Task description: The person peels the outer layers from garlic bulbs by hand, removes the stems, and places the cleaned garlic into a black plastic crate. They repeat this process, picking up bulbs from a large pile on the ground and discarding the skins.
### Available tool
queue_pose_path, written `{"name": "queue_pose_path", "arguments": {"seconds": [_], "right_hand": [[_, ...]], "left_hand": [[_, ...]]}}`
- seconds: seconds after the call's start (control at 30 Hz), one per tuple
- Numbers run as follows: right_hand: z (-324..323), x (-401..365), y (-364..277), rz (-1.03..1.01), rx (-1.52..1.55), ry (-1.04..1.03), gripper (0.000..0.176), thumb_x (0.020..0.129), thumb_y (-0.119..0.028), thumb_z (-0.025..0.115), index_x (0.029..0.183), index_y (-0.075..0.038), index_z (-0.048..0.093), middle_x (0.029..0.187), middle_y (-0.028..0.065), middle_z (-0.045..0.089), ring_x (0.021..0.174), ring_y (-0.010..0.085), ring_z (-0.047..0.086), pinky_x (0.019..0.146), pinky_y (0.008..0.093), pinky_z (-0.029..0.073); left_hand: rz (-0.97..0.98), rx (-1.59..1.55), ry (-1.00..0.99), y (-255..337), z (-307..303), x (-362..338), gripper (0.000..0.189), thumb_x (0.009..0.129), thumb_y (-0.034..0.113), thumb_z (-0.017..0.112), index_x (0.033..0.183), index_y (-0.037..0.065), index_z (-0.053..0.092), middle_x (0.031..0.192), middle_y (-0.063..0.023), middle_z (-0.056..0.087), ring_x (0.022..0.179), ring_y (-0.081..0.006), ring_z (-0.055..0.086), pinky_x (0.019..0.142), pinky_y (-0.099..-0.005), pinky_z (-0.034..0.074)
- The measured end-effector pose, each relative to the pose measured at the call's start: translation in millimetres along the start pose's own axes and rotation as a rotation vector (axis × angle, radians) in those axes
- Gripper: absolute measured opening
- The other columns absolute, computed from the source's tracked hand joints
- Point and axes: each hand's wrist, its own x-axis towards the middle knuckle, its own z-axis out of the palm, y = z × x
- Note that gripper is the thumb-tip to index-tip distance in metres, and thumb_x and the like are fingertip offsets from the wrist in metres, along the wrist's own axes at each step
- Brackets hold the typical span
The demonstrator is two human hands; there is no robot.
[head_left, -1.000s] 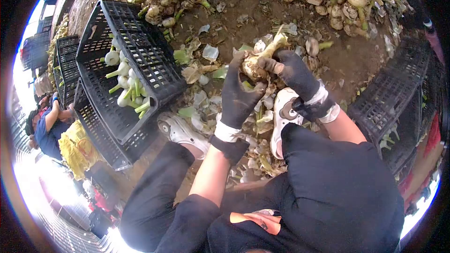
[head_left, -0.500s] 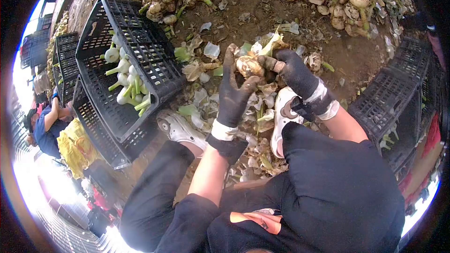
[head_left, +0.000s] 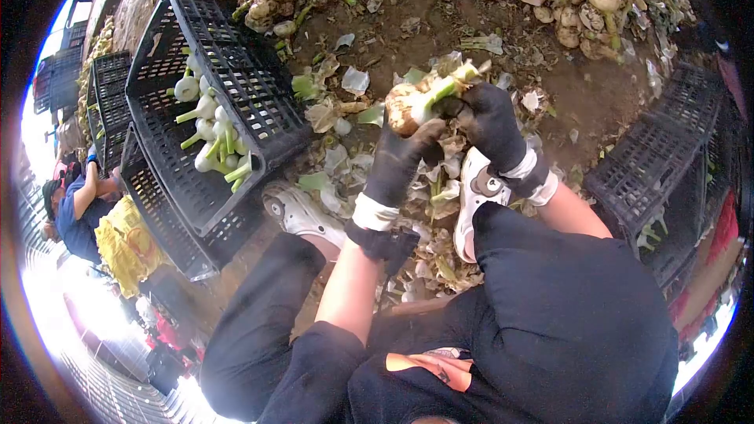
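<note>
The left hand (head_left: pixel 400 159) keeps no gap in its grip around the bulb (head_left: pixel 402 107); the stem (head_left: pixel 444 92) slants up rightward, nearer the curled right hand (head_left: pixel 493 122), whose hold is unclear. A crate (head_left: pixel 250 82) stands leftward.

Single view, head-worn, facing forward and steeply down. Wide fisheye: round field, black corners, lines bowed toward the rim. Wearer's trousers (head_left: pixel 577 306) fill the lower frame, close to the lens. Left grip (head_left: pixel 399 163) and right grip (head_left: pixel 495 124) near, a little above centre, seen from above and behind. Soil floor (head_left: pixel 585 102) beyond; bulb heap (head_left: pixel 569 8) cut by top edge, farther off. Black crate (head_left: pixel 243 82) flanks at left, right-hand crates (head_left: pixel 646 169) opposite. Far-left margin catches another person (head_left: pixel 77 220), small, well apart, skewed by the curvature.
</note>
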Motion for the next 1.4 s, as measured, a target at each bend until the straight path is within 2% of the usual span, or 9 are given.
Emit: {"name": "queue_pose_path", "arguments": {"seconds": [0.1, 0.27, 0.37, 0.53, 0.7, 0.77, 0.87, 1.07, 1.4], "right_hand": [[-4.4, 8.3, 11.2, -0.250, -0.125, 0.079, 0.030, 0.084, -0.015, 0.058, 0.112, -0.006, 0.068, 0.107, 0.0130, 0.070, 0.102, 0.0320, 0.064, 0.092, 0.0405, 0.049], [-8.7, 0.2, -18.9, -0.268, -0.166, 0.006, 0.025, 0.084, -0.015, 0.057, 0.105, -0.007, 0.068, 0.104, 0.0117, 0.070, 0.094, 0.0317, 0.067, 0.083, 0.0400, 0.053], [-7.7, 1.2, -17.7, -0.389, -0.208, 0.027, 0.020, 0.085, -0.014, 0.057, 0.100, -0.007, 0.068, 0.097, 0.0125, 0.069, 0.086, 0.0330, 0.067, 0.075, 0.0414, 0.054], [-14.1, 27.4, 23.0, -0.398, -0.141, 0.139, 0.019, 0.084, -0.012, 0.057, 0.098, -0.006, 0.068, 0.098, 0.0128, 0.069, 0.086, 0.0325, 0.066, 0.077, 0.0411, 0.053], [-34.9, 21.1, 29.3, -0.257, -0.234, 0.144, 0.039, 0.082, -0.002, 0.053, 0.120, -0.003, 0.062, 0.106, 0.0172, 0.068, 0.094, 0.0316, 0.067, 0.080, 0.0377, 0.053], [-28.8, 11.3, 45.9, -0.497, -0.737, 0.150, 0.042, 0.081, -0.005, 0.060, 0.123, -0.004, 0.059, 0.107, 0.0162, 0.067, 0.091, 0.0357, 0.066, 0.077, 0.0396, 0.053], [-24.8, 7.1, -28.6, -0.462, -0.257, 0.056, 0.033, 0.077, -0.013, 0.067, 0.109, -0.004, 0.064, 0.090, 0.0142, 0.065, 0.083, 0.0359, 0.065, 0.069, 0.0412, 0.053], [-14.7, 2.2, -58.8, -0.510, -0.591, -0.027, 0.028, 0.076, -0.019, 0.069, 0.100, -0.006, 0.064, 0.087, 0.0154, 0.064, 0.079, 0.0332, 0.065, 0.065, 0.0405, 0.051], [1.5, -15.4, -90.8, -0.378, -0.159, 0.272, 0.012, 0.079, -0.011, 0.060, 0.089, -0.005, 0.058, 0.073, 0.0193, 0.058, 0.068, 0.0433, 0.058, 0.059, 0.0463, 0.047]], "left_hand": [[-1.027, -0.915, -0.153, 49.8, -26.6, 23.3, 0.033, 0.091, 0.037, 0.064, 0.105, 0.007, 0.062, 0.065, -0.0009, 0.057, 0.064, -0.0113, 0.060, 0.055, -0.0215, 0.044], [-0.633, -0.698, -0.001, 35.6, -18.7, 19.4, 0.040, 0.080, 0.026, 0.078, 0.105, 0.003, 0.058, 0.095, -0.0061, 0.063, 0.084, -0.0169, 0.063, 0.078, -0.0303, 0.051], [-0.328, 0.012, 0.124, 33.2, -25.0, 23.4, 0.063, 0.067, 0.012, 0.086, 0.120, 0.003, 0.052, 0.112, -0.0087, 0.062, 0.100, -0.0184, 0.062, 0.086, -0.0310, 0.051], [-0.449, -0.580, -0.100, 41.8, -27.1, 24.2, 0.059, 0.069, 0.007, 0.081, 0.120, 0.004, 0.053, 0.113, -0.0095, 0.061, 0.103, -0.0181, 0.060, 0.089, -0.0317, 0.050], [-0.504, -0.291, -0.177, 42.8, -25.1, 20.4, 0.059, 0.072, 0.007, 0.077, 0.124, 0.001, 0.049, 0.114, -0.0108, 0.059, 0.104, -0.0182, 0.059, 0.094, -0.0318, 0.047], [-0.494, -0.308, -0.137, 40.0, -29.7, 23.6, 0.059, 0.073, 0.008, 0.077, 0.123, 0.000, 0.049, 0.113, -0.0107, 0.059, 0.103, -0.0183, 0.059, 0.093, -0.0315, 0.047], [-0.484, -0.395, -0.055, 54.2, -41.9, 25.6, 0.056, 0.075, 0.011, 0.077, 0.122, 0.000, 0.049, 0.111, -0.0111, 0.059, 0.103, -0.0186, 0.059, 0.093, -0.0312, 0.047], [-0.479, -0.190, -0.286, 58.9, -61.9, 13.7, 0.061, 0.076, 0.017, 0.081, 0.126, 0.000, 0.049, 0.115, -0.0118, 0.060, 0.104, -0.0194, 0.058, 0.092, -0.0316, 0.046], [-0.311, -0.478, 0.296, 116.9, -64.6, 34.2, 0.037, 0.097, 0.023, 0.059, 0.126, 0.000, 0.055, 0.121, -0.0104, 0.060, 0.106, -0.0170, 0.059, 0.091, -0.0282, 0.048]]}}
